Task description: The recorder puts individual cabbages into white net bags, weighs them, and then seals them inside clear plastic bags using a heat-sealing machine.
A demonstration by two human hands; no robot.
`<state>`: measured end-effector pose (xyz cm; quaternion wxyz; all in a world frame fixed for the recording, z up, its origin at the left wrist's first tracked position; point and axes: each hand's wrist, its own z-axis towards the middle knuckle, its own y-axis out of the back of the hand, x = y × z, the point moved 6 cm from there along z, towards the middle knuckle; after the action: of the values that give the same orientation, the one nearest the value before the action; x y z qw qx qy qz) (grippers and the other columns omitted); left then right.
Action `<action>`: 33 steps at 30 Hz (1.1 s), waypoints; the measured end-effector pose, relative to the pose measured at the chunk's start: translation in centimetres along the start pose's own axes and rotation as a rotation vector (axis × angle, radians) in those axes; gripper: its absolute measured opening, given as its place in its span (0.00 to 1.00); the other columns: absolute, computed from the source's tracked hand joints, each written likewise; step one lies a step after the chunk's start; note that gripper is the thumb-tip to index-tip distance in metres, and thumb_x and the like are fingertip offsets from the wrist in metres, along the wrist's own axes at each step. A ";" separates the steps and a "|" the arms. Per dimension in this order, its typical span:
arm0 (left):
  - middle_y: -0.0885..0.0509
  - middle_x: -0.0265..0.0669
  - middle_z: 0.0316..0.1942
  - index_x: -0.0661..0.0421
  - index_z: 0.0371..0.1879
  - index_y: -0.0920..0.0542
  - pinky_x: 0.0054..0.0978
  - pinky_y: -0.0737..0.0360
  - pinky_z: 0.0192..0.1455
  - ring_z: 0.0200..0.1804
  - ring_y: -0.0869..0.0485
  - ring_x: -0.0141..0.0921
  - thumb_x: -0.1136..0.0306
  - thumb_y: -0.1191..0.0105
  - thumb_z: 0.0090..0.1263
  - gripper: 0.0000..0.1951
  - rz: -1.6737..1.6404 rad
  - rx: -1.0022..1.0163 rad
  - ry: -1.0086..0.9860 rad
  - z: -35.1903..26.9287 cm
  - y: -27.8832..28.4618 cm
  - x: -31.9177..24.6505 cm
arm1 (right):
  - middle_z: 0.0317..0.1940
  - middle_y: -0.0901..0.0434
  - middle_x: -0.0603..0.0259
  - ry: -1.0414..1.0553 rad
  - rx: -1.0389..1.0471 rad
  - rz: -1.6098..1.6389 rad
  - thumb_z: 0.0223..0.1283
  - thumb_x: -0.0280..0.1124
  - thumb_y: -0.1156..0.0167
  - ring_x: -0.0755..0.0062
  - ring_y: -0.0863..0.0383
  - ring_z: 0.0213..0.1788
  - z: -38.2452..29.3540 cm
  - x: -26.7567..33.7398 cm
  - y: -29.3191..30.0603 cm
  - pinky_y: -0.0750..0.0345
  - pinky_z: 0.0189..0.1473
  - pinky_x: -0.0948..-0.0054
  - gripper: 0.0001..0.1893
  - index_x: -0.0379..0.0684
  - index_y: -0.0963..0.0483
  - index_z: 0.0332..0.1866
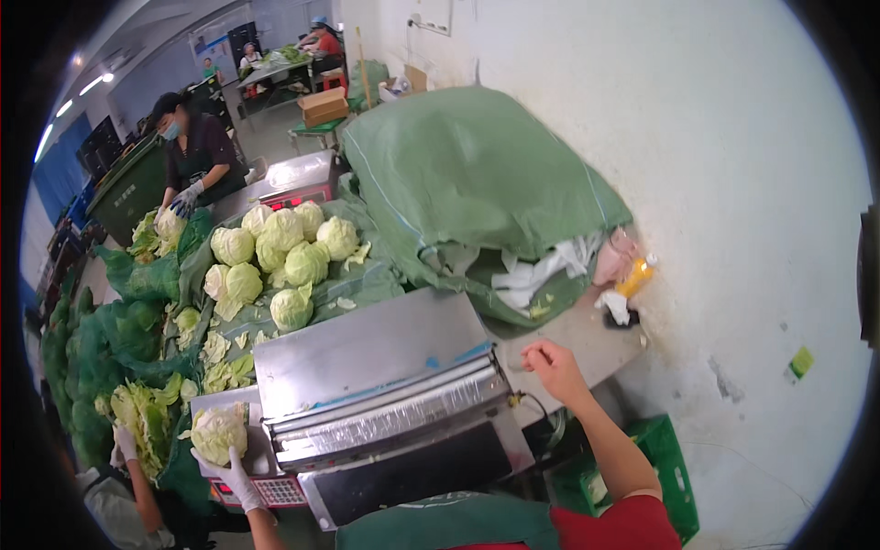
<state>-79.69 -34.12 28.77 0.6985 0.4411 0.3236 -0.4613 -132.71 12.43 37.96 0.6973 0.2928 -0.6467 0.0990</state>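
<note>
My gloved left hand [234, 476] cups the lower side of a cabbage [218, 436] that rests on the metal pan of a digital scale [265, 450]. To the right, my bare right hand [544, 364] is raised beside the film wrapping machine [378, 350], its fingers curled and nothing visible in them. A roll of clear film [392, 416] lies along the machine's front, above a dark plate [412, 474]. Several more cabbages [283, 230] are piled on green cloth beyond the machine, with loose leaves [216, 347] near them.
A large green sack [474, 172] stands against the wall, near an orange bottle [638, 275]. A green crate [663, 474] is at lower right. One co-worker [199, 151] handles cabbage at upper left; another's gloved hand [125, 443] touches leaves at lower left. Green net sacks [110, 344] lie left.
</note>
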 end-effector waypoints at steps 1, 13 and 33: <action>0.52 0.47 0.77 0.54 0.78 0.56 0.39 0.48 0.77 0.76 0.48 0.42 0.72 0.39 0.64 0.47 0.066 -0.029 -0.023 0.3 0.3 0.9 | 0.28 0.17 0.59 -0.012 -0.033 0.041 0.67 0.29 0.47 0.77 0.18 0.33 3.2 -1.9 1.1 0.23 0.39 0.76 0.10 0.34 0.22 0.40; 0.50 0.46 0.77 0.53 0.78 0.55 0.37 0.48 0.77 0.76 0.46 0.42 0.70 0.52 0.73 0.37 -0.027 0.006 0.088 1.1 1.9 4.9 | 0.43 0.22 0.64 0.635 -0.202 -1.393 0.54 0.28 0.45 0.63 0.24 0.48 22.2 -12.4 -0.1 0.28 0.43 0.60 0.16 0.50 0.21 0.49; 0.44 0.53 0.74 0.45 0.78 0.58 0.48 0.45 0.73 0.72 0.38 0.48 0.51 0.54 0.77 0.37 -0.269 -0.282 0.384 -1.7 4.0 -3.9 | 0.41 0.21 0.62 0.469 0.088 -1.396 0.55 0.31 0.43 0.62 0.22 0.48 21.6 -15.6 -0.6 0.26 0.47 0.55 0.09 0.47 0.22 0.41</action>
<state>-77.50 -30.44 32.64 0.6114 0.3719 0.5669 -0.4081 -152.85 4.12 22.66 0.7057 0.6349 -0.1391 -0.2819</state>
